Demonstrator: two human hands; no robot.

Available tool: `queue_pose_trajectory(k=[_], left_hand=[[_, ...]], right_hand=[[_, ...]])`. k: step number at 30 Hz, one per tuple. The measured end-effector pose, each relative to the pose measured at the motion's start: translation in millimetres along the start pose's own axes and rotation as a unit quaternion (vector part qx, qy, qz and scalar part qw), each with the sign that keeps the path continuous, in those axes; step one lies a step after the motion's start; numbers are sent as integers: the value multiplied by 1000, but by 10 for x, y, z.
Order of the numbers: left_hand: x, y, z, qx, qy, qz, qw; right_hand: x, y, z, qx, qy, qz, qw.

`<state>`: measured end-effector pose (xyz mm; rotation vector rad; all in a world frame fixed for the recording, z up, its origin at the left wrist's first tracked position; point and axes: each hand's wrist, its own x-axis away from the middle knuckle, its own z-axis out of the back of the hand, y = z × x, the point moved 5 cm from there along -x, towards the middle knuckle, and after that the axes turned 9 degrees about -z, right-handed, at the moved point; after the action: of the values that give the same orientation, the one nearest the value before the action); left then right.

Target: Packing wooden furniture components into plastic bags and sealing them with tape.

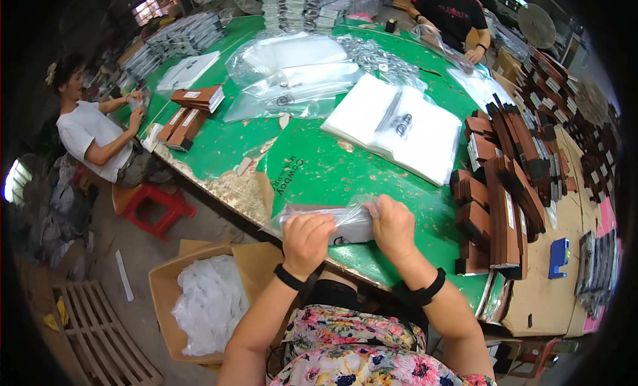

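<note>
Close to the table's near edge lies a clear plastic bag with a long, flat, brownish thing inside, blurred by the film. My left hand curls over the bag's left part, fingers bent on top of it. Gathered film at the bag's right end is pinched in my right hand. Beyond my hands, a thick stack of flat clear bags with dark print lies on the green table. To my right are piled many brown box-shaped pieces with dark ends.
More clear bags cover the table's far middle. Brown boxes lie at its left edge. A carton of plastic film stands below left, near a red stool. Co-workers sit left and stand far right. A blue tape dispenser is right.
</note>
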<state>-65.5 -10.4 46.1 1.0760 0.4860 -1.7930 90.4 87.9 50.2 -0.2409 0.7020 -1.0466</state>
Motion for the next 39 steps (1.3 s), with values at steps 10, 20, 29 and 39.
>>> queue_pose_trajectory(k=[10,20,29,39], left_hand=[[-352,140,-6,-19,-178,142,974],[-350,114,8,-23,-150,65,986],[-196,245,-14,11,-105,72,992],[-257,391,-127,-67,-92,72,991]], right_hand=[[233,-78,33,-37,120,70,990],[247,-175,218,-118,123,76,982],[270,-27,233,-158,24,1,987],[170,131,239,-245,-85,-41,965]])
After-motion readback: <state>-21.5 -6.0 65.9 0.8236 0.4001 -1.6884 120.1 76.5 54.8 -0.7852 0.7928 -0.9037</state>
